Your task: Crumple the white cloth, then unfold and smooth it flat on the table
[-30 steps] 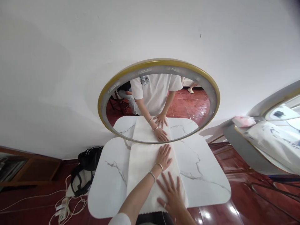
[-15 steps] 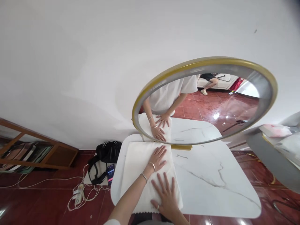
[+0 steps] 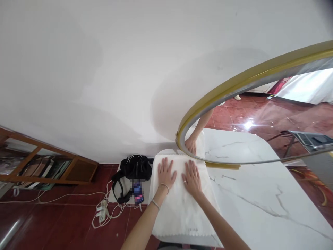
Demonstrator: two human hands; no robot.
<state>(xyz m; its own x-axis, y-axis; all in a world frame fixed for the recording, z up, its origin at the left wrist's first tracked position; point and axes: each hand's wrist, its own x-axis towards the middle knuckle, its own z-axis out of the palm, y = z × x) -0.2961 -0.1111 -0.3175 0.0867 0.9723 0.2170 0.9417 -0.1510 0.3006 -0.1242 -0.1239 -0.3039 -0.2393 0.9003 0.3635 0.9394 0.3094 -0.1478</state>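
A white cloth with scalloped edges (image 3: pixel 182 215) lies flat on the left end of the white marbled table (image 3: pixel 249 194). My left hand (image 3: pixel 165 172) rests palm down on its far left part, fingers spread, with two bangles at the wrist. Beside it, to the right, my right hand (image 3: pixel 191 177) also presses flat near the far edge, fingers stretched out and a ring on one of them. Neither hand grips anything.
A round gold-framed mirror (image 3: pixel 221 99) stands against the wall at the table's far side. Left of the table are a black bag (image 3: pixel 136 167), a phone (image 3: pixel 137 192) and a power strip with white cables (image 3: pixel 102 211). A wooden shelf (image 3: pixel 80 170) stands farther left.
My right hand has slid from the near part of the cloth to its far edge. My left hand has shifted to the cloth's far left. The view has turned left.
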